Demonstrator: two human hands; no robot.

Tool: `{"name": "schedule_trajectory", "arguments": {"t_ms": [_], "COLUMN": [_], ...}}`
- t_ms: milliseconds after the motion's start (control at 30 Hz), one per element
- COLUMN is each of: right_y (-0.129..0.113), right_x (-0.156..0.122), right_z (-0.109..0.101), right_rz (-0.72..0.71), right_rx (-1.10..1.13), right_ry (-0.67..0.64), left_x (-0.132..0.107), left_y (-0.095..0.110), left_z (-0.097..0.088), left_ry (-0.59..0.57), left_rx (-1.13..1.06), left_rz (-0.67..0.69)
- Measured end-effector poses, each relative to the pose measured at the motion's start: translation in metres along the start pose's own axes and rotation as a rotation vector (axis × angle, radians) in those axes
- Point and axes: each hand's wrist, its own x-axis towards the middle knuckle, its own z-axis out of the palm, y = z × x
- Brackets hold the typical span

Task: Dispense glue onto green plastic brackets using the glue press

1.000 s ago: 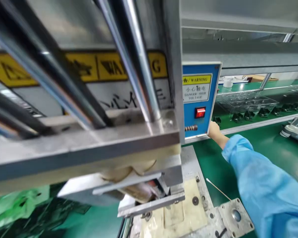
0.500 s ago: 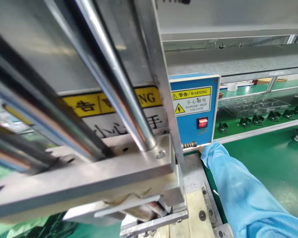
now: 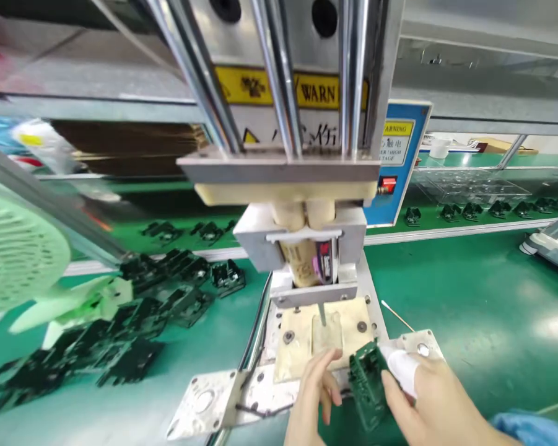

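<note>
A dark green plastic part (image 3: 368, 387) is held at the bottom of the view, just in front of the press machine's beige base pad (image 3: 297, 347). My right hand (image 3: 427, 402), with white finger cots on two fingers, grips the part from its right side. My left hand (image 3: 313, 396) is beside the part on its left, fingers bent and touching the base plate near it. The press head (image 3: 301, 248) with its thin pin hangs above the pad's recess.
Several dark green parts (image 3: 134, 322) lie heaped on the green bench at left. A green fan (image 3: 18, 254) stands at far left. A blue control box (image 3: 397, 167) with a red switch sits behind the press. More parts (image 3: 492, 209) line the conveyor at the back right.
The view has swung from close against the press columns to a frontal look at the press. My right arm has come back from the blue box and now holds a green part; my left hand has appeared.
</note>
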Motion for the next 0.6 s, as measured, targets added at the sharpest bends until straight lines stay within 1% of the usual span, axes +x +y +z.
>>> {"name": "schedule_trajectory", "arguments": {"t_ms": [67, 133, 167, 233, 300, 367, 433, 500, 600], "right_y": [-0.015, -0.021, -0.021, -0.017, -0.010, 0.000, 0.010, 0.020, 0.033], "right_x": [-0.015, -0.021, -0.023, -0.025, -0.028, -0.034, -0.043, -0.053, -0.065], "right_z": [0.007, 0.010, 0.010, 0.005, -0.002, -0.006, -0.008, -0.009, -0.011], "right_rz": [0.016, 0.084, 0.124, 0.191, 0.234, 0.270, 0.321, 0.385, 0.500], "right_rx": [0.114, 0.253, 0.308, 0.367, 0.364, 0.331, 0.281, 0.239, 0.213], "right_ry": [0.021, 0.022, 0.011, -0.009, 0.030, 0.073, 0.096, 0.089, 0.117], "left_x": [0.000, 0.003, 0.007, 0.018, 0.032, 0.048, 0.063, 0.075, 0.086], "left_y": [0.008, 0.016, 0.019, 0.022, 0.020, 0.016, 0.012, 0.007, -0.004], "left_z": [0.003, -0.002, -0.007, -0.019, -0.032, -0.044, -0.052, -0.056, -0.056], "left_ry": [0.029, 0.026, 0.000, -0.093, -0.175, -0.209, -0.208, -0.202, -0.192], "left_rx": [0.004, -0.015, -0.054, -0.189, -0.323, -0.414, -0.455, -0.453, -0.414], "left_rz": [-0.009, -0.081, -0.152, -0.339, -0.521, -0.671, -0.760, -0.759, -0.663]}}
